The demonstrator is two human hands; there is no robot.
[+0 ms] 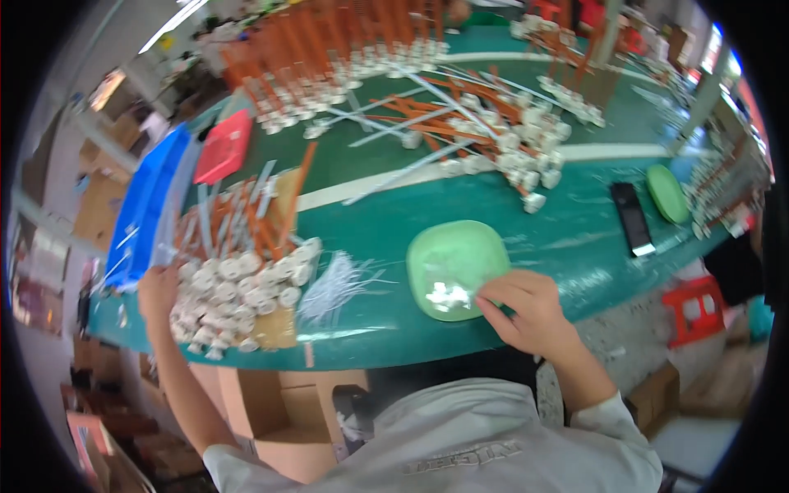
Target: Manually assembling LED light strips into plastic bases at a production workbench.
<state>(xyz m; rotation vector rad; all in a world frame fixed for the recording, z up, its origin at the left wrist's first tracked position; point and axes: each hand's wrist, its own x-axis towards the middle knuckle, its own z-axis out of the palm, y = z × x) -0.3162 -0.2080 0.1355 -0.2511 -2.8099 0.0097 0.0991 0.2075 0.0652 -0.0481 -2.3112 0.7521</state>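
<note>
My right hand [526,308] is at the right rim of a light green plastic dish [423,287], its thumb and fingers pinched together. Something clear and shiny lies in the dish, too small to name; whatever the fingertips hold is hidden. On the far left my left hand [158,294] is closed beside the near end of a blue tray [152,201]. It is next to a heap of white round caps [234,287] with orange and grey strips attached. I cannot make out what that hand holds. A bundle of thin white strips [335,289] lies between heap and dish.
More capped strips [526,152] are piled mid-table; rows of upright orange ones [329,74] stand behind. A red tray [223,148] sits at the left. Rightward are a black phone-like object [631,218] and another green dish [666,194]. A cardboard box [279,411] stands below the table edge.
</note>
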